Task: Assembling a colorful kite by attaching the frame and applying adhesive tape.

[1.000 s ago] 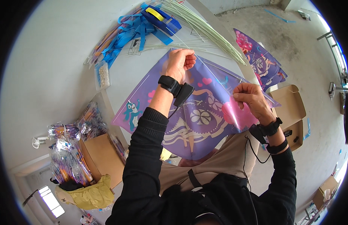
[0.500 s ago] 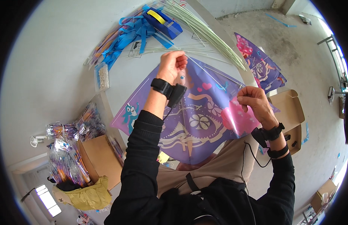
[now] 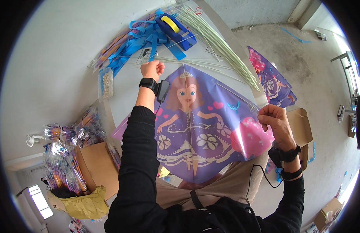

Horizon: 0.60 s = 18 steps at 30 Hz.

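Observation:
A purple kite (image 3: 205,128) printed with a princess in a crown and gown lies over the table's near part and my lap. At its right side my right hand (image 3: 274,121) is closed, thumb and fingers pinched on the kite's edge by the pink area. A pale thin rod (image 3: 236,94) runs along the upper right edge. My left hand (image 3: 152,70) is curled closed left of the kite's top corner, above the table; whatever its fingers hold, if anything, is hidden. Thin rods (image 3: 187,61) lie just beyond it.
Blue ribbons (image 3: 139,42), a blue tape dispenser (image 3: 176,31) and a bundle of pale rods (image 3: 222,46) lie at the table's far side. A clear box (image 3: 106,83) stands left. Another kite (image 3: 271,79) and an open carton (image 3: 299,126) are right; wrapped packs (image 3: 63,167) are left.
My left hand has moved left, away from the kite's top corner, uncovering the printed princess. My right hand has shifted slightly right and down, and the kite looks flatter.

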### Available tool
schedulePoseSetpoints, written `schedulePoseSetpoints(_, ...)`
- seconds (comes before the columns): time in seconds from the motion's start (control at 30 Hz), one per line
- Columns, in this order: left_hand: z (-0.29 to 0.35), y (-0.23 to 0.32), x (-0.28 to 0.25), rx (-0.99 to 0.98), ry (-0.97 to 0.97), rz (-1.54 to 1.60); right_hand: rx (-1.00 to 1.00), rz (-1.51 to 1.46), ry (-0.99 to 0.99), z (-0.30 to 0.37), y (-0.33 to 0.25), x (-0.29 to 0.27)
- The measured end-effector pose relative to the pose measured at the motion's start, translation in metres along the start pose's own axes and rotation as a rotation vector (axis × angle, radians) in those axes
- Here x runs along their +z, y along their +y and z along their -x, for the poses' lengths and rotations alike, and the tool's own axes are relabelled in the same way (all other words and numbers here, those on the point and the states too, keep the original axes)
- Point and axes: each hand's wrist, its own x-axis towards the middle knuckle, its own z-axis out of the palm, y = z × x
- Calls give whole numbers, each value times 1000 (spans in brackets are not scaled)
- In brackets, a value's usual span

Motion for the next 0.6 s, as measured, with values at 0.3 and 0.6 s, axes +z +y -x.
schedulePoseSetpoints(0.3, 11, 2, 73, 976, 103, -877, 5, -16, -5, -3, 3, -7)
schedulePoseSetpoints(0.6, 26, -1, 55, 920, 21, -1174, -30, 22, 25, -7, -5, -14)
